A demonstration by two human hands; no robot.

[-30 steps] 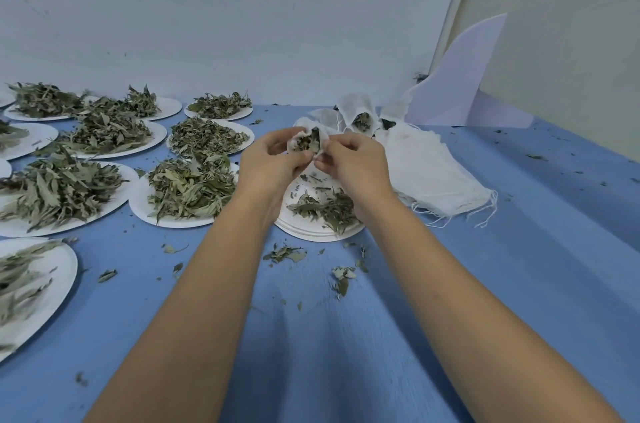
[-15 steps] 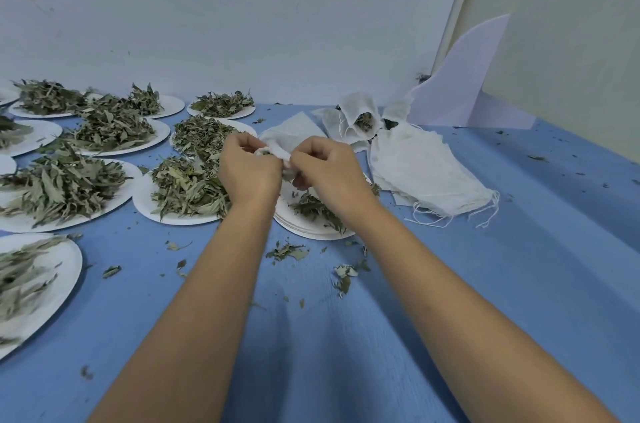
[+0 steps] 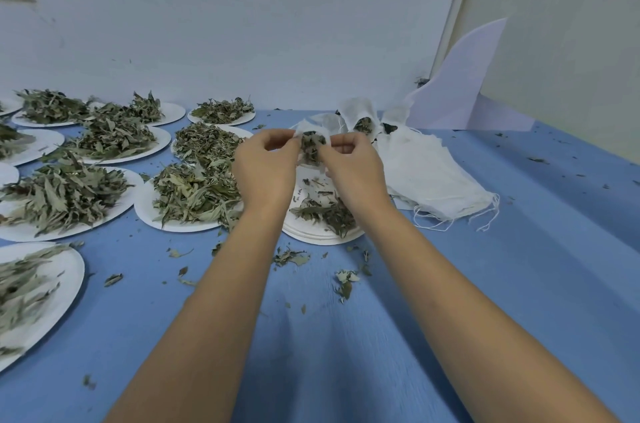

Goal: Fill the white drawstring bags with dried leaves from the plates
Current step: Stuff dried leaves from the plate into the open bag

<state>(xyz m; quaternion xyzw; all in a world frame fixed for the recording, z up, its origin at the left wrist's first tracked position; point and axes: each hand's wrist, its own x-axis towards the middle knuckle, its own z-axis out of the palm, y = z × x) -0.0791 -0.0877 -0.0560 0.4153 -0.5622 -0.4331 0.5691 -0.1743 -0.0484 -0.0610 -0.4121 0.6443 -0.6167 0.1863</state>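
One bag [image 3: 311,137] is in play here, centre of the frame, a bit above the middle. Left hand [image 3: 266,169] pinches the left edge of its mouth and right hand [image 3: 353,166] pinches the right edge. The two are close together with the bag stretched between them, held up off the near-empty plate [image 3: 311,232] right below.

You can see dark leaves [image 3: 310,150] packed inside through the open mouth. So I'd say filling this one is about done and we're at the closing step, though I can't make out the drawstring in the fingers.

Next move, my guess: find the strings and pull them to cinch the mouth. Keep the bag upright while doing it so nothing spills, since crumbs are all over the blue bench [image 3: 519,266] as it is. Then it'd go with the filled bags [image 3: 360,117] just behind, upper centre, and a fresh one comes off the pile of empties [image 3: 426,173] right of the plate.

Plenty of job left. Loaded plates [image 3: 180,214] fill the left side of the frame, and the plate under the hands has only a small clump on it.
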